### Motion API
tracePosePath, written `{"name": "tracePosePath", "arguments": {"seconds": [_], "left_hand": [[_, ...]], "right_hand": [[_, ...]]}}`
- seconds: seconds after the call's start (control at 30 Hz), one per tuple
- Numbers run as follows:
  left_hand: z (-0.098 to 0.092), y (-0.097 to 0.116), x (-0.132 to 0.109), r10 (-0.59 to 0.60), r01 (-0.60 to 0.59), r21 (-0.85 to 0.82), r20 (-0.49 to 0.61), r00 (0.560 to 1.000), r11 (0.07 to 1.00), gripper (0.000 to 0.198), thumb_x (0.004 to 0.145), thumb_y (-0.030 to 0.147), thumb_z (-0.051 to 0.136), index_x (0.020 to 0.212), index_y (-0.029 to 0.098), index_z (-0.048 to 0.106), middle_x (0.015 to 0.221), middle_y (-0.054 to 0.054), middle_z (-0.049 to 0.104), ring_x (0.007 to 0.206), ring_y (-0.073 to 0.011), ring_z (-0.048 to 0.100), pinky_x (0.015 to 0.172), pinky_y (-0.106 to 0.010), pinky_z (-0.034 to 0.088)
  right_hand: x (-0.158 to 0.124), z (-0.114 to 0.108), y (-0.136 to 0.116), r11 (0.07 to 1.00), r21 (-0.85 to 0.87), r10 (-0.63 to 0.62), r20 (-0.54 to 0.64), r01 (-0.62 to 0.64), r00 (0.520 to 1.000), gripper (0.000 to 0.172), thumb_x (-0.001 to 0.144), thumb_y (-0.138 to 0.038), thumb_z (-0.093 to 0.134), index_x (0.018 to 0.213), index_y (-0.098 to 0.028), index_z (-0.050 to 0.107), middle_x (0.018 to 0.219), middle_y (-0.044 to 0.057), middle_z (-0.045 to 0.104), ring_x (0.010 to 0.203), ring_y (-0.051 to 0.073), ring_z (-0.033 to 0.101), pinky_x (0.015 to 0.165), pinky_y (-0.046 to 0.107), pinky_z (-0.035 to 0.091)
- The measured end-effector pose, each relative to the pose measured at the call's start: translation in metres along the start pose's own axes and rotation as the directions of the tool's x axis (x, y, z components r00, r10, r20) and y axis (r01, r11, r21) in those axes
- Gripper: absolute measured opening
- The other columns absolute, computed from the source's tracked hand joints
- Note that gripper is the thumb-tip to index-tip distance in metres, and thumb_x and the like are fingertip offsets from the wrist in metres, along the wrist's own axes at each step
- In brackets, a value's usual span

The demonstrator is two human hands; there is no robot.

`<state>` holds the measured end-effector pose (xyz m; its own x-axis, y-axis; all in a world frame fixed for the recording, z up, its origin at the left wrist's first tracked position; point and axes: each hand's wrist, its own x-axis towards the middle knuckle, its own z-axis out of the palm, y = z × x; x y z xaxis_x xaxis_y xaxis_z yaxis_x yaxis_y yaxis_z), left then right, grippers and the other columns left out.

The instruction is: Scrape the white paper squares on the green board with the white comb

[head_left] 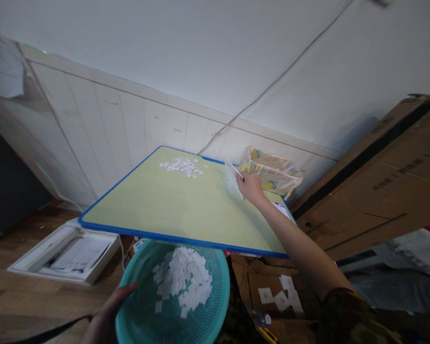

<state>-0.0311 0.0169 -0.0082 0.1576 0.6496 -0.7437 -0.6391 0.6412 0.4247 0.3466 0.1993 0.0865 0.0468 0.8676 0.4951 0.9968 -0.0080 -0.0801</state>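
Observation:
My left hand [109, 308] grips the left rim of a round turquoise plastic basket [222, 286], its thumb over the edge. Many small white paper squares [189, 272] lie heaped inside the basket, just below the table's front edge. My right hand [252, 188] reaches across the yellow-green table [165, 210] and is closed on a white slotted plastic tray [232, 173]. That tray is tilted on edge above the tabletop and slightly blurred. Another scatter of small white squares [182, 166] lies at the table's far left.
A fabric-lined basket [272, 167] stands at the table's back right corner. Tall cardboard boxes [387, 181] lean at the right. On the floor are an open white box [68, 253] and a carton holding white cards [281, 298]. A cable [268, 88] runs along the wall.

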Motion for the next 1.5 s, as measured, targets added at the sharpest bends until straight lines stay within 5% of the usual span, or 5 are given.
{"name": "tracePosePath", "arguments": {"seconds": [0.27,0.57,0.87,1.3,1.5], "left_hand": [[0.003,0.002,-0.001,0.012,-0.011,0.038,-0.012,1.000,0.999,0.079,0.061,0.005,0.073,0.137,0.016,0.057,0.105,-0.010,0.077,0.110,-0.0400,0.063,0.090,-0.046,0.056],[0.000,0.001,0.001,0.083,-0.082,0.087,-0.013,0.996,0.993,0.079,0.062,0.006,0.074,0.138,0.014,0.055,0.098,-0.011,0.079,0.099,-0.0399,0.069,0.086,-0.046,0.058],[-0.002,0.004,0.001,0.053,-0.052,0.087,-0.008,0.999,0.995,0.074,0.063,0.010,0.075,0.135,0.010,0.058,0.093,-0.011,0.081,0.092,-0.0389,0.072,0.080,-0.044,0.061],[0.000,0.004,-0.004,0.082,-0.080,0.099,-0.014,0.997,0.992,0.069,0.067,0.020,0.076,0.134,0.014,0.059,0.087,-0.010,0.082,0.081,-0.0366,0.075,0.075,-0.044,0.061],[-0.004,0.003,0.001,0.090,-0.088,0.139,-0.010,0.996,0.986,0.055,0.069,0.020,0.074,0.123,0.013,0.067,0.064,-0.005,0.080,0.062,-0.0324,0.076,0.069,-0.041,0.062]], "right_hand": [[0.006,-0.016,-0.016,0.998,0.055,0.005,-0.055,-0.002,0.998,0.036,0.097,-0.032,0.039,0.094,-0.017,0.072,0.076,0.007,0.071,0.070,0.019,0.062,0.062,0.027,0.030],[0.013,-0.016,-0.055,0.975,0.163,-0.149,-0.018,0.150,0.989,0.032,0.096,-0.033,0.044,0.108,-0.021,0.071,0.085,0.006,0.074,0.074,0.020,0.066,0.065,0.026,0.035],[0.016,-0.025,-0.055,0.978,0.112,-0.181,0.047,0.175,0.982,0.033,0.097,-0.033,0.043,0.105,-0.019,0.072,0.083,0.008,0.075,0.074,0.020,0.066,0.065,0.027,0.037],[0.017,-0.039,-0.053,0.931,0.300,-0.223,0.024,0.206,0.975,0.030,0.092,-0.036,0.051,0.093,-0.019,0.075,0.073,0.004,0.072,0.065,0.017,0.062,0.059,0.026,0.036],[0.011,-0.045,-0.052,0.901,0.374,-0.248,0.034,0.217,0.968,0.031,0.092,-0.039,0.051,0.094,-0.019,0.075,0.077,0.004,0.073,0.065,0.016,0.061,0.059,0.025,0.037]]}}
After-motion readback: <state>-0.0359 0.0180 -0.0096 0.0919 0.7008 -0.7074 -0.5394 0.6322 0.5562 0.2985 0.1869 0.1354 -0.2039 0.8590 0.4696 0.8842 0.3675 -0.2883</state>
